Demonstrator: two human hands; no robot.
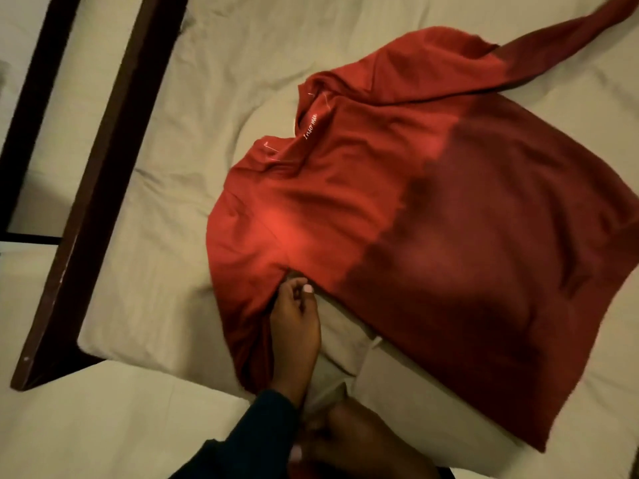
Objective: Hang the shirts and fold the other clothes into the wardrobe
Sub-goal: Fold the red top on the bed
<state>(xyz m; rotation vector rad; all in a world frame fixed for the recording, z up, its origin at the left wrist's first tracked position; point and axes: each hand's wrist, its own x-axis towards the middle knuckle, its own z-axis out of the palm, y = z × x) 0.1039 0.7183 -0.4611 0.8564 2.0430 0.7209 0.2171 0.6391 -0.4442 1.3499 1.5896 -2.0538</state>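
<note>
Pinching the near sleeve seam at the armpit, low and left of centre in the frame, left hand (295,326) with thumb and fingertips closed on a fold of the red shirt (415,209), which lies flat on the cream bedsheet (166,188). Running from collar at centre-left toward hem at lower right, far sleeve trailing to the upper right. Blurred at the bottom edge, right hand (349,440), grip impossible to tell; left clearly nearer.
</note>
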